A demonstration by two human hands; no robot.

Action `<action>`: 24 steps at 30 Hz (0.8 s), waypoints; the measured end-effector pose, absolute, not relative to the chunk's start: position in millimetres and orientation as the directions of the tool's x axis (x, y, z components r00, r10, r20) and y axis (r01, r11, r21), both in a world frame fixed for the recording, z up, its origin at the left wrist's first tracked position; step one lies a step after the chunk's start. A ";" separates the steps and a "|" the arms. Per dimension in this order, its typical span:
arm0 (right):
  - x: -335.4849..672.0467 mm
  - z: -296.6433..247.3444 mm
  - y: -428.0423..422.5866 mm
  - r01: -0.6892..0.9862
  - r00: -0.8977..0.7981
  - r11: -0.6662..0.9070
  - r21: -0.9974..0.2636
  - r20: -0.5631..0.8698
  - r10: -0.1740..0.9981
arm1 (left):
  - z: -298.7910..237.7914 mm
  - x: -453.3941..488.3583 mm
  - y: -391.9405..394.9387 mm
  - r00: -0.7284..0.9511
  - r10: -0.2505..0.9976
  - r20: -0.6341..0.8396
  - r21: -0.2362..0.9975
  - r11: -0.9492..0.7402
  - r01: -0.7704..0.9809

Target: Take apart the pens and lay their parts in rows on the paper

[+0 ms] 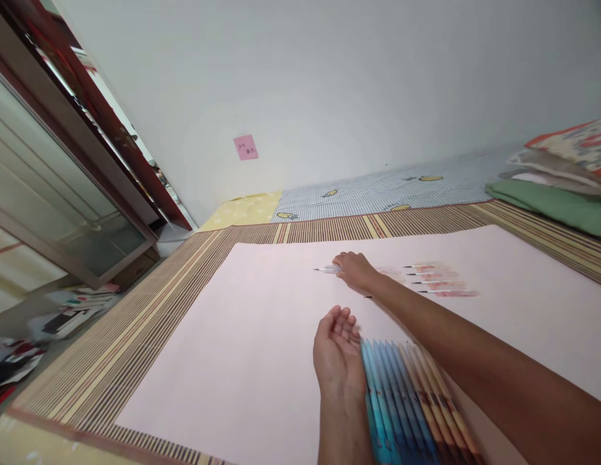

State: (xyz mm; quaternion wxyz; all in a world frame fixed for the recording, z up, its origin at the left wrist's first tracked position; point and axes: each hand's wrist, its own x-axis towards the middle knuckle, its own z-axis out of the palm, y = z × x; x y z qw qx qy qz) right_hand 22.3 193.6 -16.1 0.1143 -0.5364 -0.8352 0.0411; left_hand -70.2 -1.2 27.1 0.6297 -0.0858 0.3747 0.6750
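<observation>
My right hand (356, 271) reaches across the pale pink sheet, its fingers closed over a slim, pale pen (328, 269) whose dark, thin tip points left. My left hand (337, 345) rests palm up nearer me, fingers loosely curled and apart, nothing visible in it. Beside its wrist lies a row of slender, pencil-like sticks (394, 387), shading from turquoise through blue to tan and brown. Beyond my right forearm, several pinkish pens (438, 283) with dark tips lie in a stack of rows. One more dark tip (368, 297) peeks out by that forearm, its body hidden.
The pink sheet (232, 361) covers much of a striped mat (111, 342). Folded cloths (556, 200) and a patterned cushion (581, 152) are piled at the far right. A pink note (245, 147) sticks to the wall. Left stands a glass-panelled door (62, 181), near papers on the floor.
</observation>
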 end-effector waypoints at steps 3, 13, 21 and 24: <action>21.6 -16.6 195.6 0.875 -0.415 0.435 -0.210 0.135 0.900 | 26.8 -70.5 -1.4 -0.190 0.784 -0.591 0.401 0.081 -0.913; 23.9 -20.6 199.1 0.856 -0.424 0.444 -0.265 0.130 0.896 | 27.4 -68.7 -1.2 -0.178 0.784 -0.595 0.395 0.092 -0.914; 24.6 -21.3 199.3 0.855 -0.413 0.434 -0.283 0.135 0.901 | 27.2 -69.4 0.5 -0.173 0.787 -0.593 0.396 0.097 -0.913; 24.5 -21.9 200.5 0.853 -0.416 0.435 -0.289 0.127 0.901 | 26.7 -69.6 1.1 -0.169 0.786 -0.595 0.397 0.105 -0.912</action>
